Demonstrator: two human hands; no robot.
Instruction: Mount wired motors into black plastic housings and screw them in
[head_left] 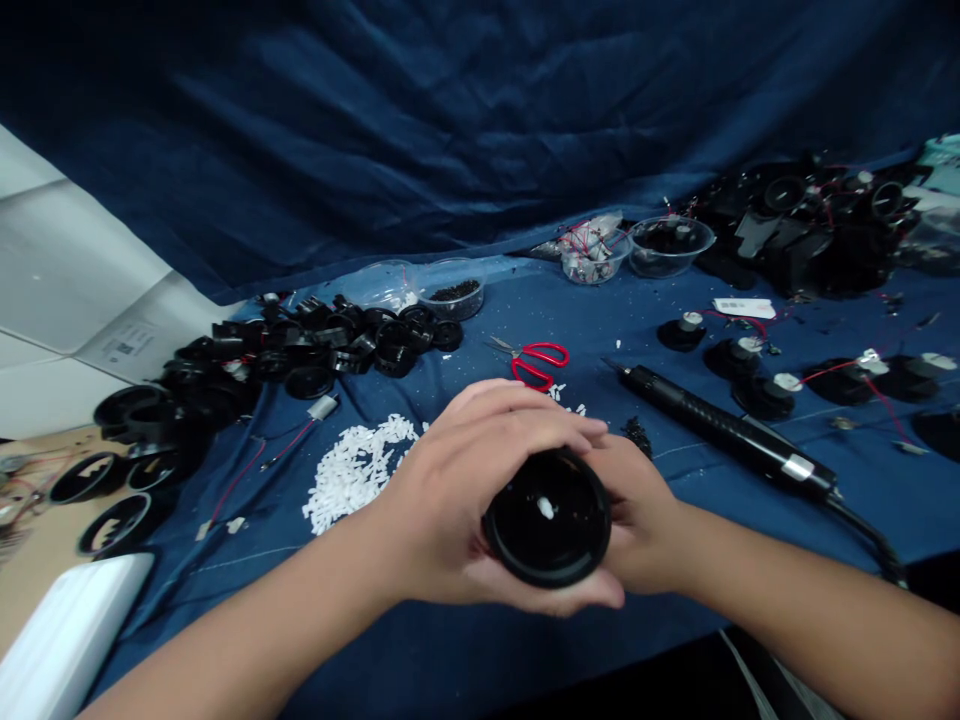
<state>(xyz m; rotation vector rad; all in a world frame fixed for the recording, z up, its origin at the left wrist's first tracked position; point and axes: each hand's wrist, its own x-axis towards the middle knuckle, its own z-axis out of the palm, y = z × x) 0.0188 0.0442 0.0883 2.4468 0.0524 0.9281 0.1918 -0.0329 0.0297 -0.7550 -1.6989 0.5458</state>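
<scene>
at the blue cloth point(465, 665): black round housing point(547, 530) gripped in both hands

the housing is held above the cloth, its round end turned up toward the camera, with a white fleck seen on it. it is clasped by the left hand point(457, 490), curled over its top, and by the right hand point(637, 515), closed against its side. white plastic pellets point(356, 470) and red scissors point(538, 365) are laid just beyond the hands. an electric screwdriver point(727, 425) is placed to the right, black rings point(300, 345) are heaped to the left, and clear bowls point(667, 245) are set at the back.
</scene>
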